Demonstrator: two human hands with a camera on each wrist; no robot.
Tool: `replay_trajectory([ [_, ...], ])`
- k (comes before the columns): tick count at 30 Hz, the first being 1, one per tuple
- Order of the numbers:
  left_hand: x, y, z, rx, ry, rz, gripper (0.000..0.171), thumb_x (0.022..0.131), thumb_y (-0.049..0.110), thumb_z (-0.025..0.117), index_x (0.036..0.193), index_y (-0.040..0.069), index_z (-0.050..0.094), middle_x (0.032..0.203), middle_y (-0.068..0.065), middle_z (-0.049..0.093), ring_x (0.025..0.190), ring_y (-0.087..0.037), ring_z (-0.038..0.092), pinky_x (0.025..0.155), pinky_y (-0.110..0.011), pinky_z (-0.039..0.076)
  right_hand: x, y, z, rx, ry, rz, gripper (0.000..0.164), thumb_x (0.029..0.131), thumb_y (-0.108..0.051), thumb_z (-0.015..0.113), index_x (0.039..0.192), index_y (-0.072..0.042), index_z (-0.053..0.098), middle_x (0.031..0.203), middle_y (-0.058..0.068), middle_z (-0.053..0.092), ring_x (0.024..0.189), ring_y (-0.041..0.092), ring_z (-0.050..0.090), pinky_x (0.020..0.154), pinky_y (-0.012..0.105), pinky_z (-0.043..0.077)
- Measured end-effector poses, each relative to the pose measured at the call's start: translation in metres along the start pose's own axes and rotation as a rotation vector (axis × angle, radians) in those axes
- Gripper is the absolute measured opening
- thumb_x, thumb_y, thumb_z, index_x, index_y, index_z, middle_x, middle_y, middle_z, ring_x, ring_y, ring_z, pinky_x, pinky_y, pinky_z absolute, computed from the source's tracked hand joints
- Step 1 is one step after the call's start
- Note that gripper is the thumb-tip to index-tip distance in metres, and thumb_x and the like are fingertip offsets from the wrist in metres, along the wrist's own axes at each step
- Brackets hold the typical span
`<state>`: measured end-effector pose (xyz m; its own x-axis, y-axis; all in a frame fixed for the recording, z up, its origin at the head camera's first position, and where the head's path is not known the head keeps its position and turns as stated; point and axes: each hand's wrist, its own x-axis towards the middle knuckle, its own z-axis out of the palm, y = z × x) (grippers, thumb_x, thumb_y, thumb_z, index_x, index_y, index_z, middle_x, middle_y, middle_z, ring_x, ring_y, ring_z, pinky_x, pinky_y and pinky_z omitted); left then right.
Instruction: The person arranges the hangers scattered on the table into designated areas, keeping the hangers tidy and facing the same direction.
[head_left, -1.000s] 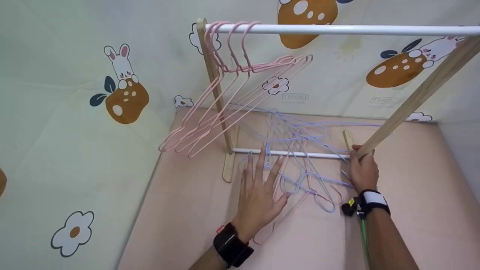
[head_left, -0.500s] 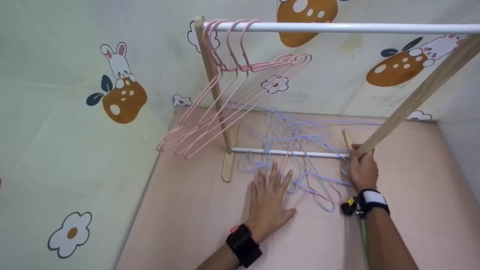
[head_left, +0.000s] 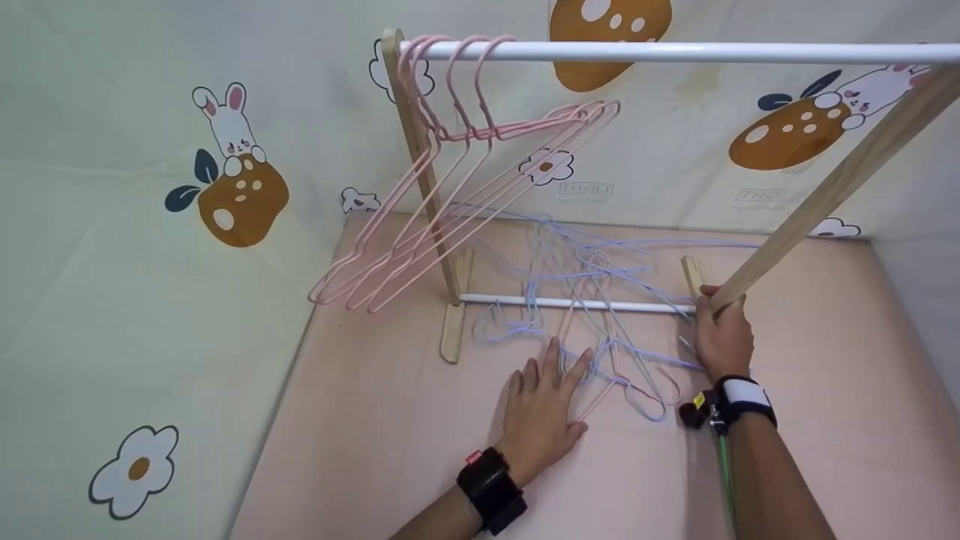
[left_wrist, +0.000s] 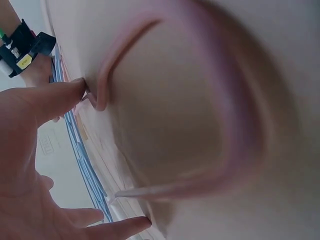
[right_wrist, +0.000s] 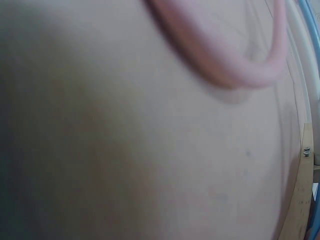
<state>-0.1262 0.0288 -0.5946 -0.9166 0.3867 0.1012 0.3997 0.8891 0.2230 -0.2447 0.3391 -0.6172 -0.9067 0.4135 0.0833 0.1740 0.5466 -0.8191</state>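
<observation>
My left hand (head_left: 541,416) lies spread, palm down, over a pink hanger (head_left: 598,400) at the near side of the loose pile. In the left wrist view that hanger's hook (left_wrist: 240,115) curves large beside the hand, with the thumb (left_wrist: 60,100) right at its bend. My right hand (head_left: 724,337) grips the lower end of the wooden post (head_left: 840,191) on the right of a small clothes rack. Several pink hangers (head_left: 491,135) hang at the left end of the white top rail (head_left: 675,52). Blue hangers (head_left: 600,337) lie tangled with pink ones under it.
The white lower bar (head_left: 652,307) crosses among the loose hangers. The rack's left foot (head_left: 452,334) stands on the pink tabletop (head_left: 375,450). Behind and to the left are walls (head_left: 247,337) printed with rabbits and flowers. A pink hook (right_wrist: 225,60) shows in the right wrist view.
My left hand has drawn back toward me and slightly right, lowering over the pink hanger, its fingers less stretched. The right hand stays on the post.
</observation>
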Motion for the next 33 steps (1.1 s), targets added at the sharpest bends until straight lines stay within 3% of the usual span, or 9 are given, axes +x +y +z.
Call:
replay_trajectory([
  [6, 0.0, -0.001, 0.002, 0.038, 0.062, 0.051, 0.101, 0.091, 0.045, 0.091, 0.174, 0.026, 0.035, 0.167, -0.027, 0.04, 0.135, -0.051, 0.062, 0.107, -0.052, 0.054, 0.001, 0.0, 0.0, 0.003, -0.003, -0.004, 0.045, 0.115, -0.042, 0.046, 0.149, -0.014, 0.056, 0.134, 0.027, 0.069, 0.115, 0.046, 0.063, 0.095, 0.064, 0.042],
  [13, -0.001, -0.004, 0.002, 0.055, 0.141, 0.089, 0.097, 0.088, 0.032, 0.093, 0.17, 0.022, 0.042, 0.157, -0.03, 0.048, 0.125, -0.039, 0.07, 0.098, -0.044, 0.059, 0.0, -0.001, 0.001, -0.002, -0.002, -0.003, 0.044, 0.115, -0.042, 0.047, 0.148, -0.014, 0.056, 0.132, 0.027, 0.069, 0.113, 0.046, 0.063, 0.094, 0.062, 0.042],
  [19, 0.0, -0.011, -0.001, 0.098, 0.152, 0.111, 0.09, 0.088, 0.033, 0.092, 0.165, 0.016, 0.049, 0.145, -0.037, 0.057, 0.108, -0.036, 0.077, 0.096, -0.042, 0.06, 0.001, -0.002, 0.002, -0.006, -0.001, -0.007, 0.044, 0.115, -0.041, 0.047, 0.147, -0.013, 0.057, 0.127, 0.027, 0.069, 0.107, 0.044, 0.062, 0.091, 0.059, 0.042],
  [26, -0.003, -0.02, -0.008, 0.214, 0.117, 0.131, 0.08, 0.09, 0.036, 0.086, 0.159, 0.014, 0.052, 0.139, -0.03, 0.064, 0.111, -0.031, 0.073, 0.081, -0.036, 0.063, 0.002, 0.0, 0.002, -0.01, 0.006, -0.011, 0.044, 0.115, -0.04, 0.046, 0.148, -0.013, 0.057, 0.131, 0.027, 0.07, 0.11, 0.046, 0.063, 0.091, 0.06, 0.041],
  [33, -0.005, -0.028, -0.009, 0.206, 0.137, 0.127, 0.075, 0.089, 0.031, 0.086, 0.154, 0.011, 0.057, 0.138, -0.029, 0.066, 0.103, -0.031, 0.072, 0.077, -0.036, 0.063, 0.0, 0.0, 0.003, -0.014, 0.013, -0.005, 0.043, 0.115, -0.04, 0.048, 0.148, -0.014, 0.056, 0.129, 0.026, 0.07, 0.11, 0.047, 0.064, 0.092, 0.063, 0.042],
])
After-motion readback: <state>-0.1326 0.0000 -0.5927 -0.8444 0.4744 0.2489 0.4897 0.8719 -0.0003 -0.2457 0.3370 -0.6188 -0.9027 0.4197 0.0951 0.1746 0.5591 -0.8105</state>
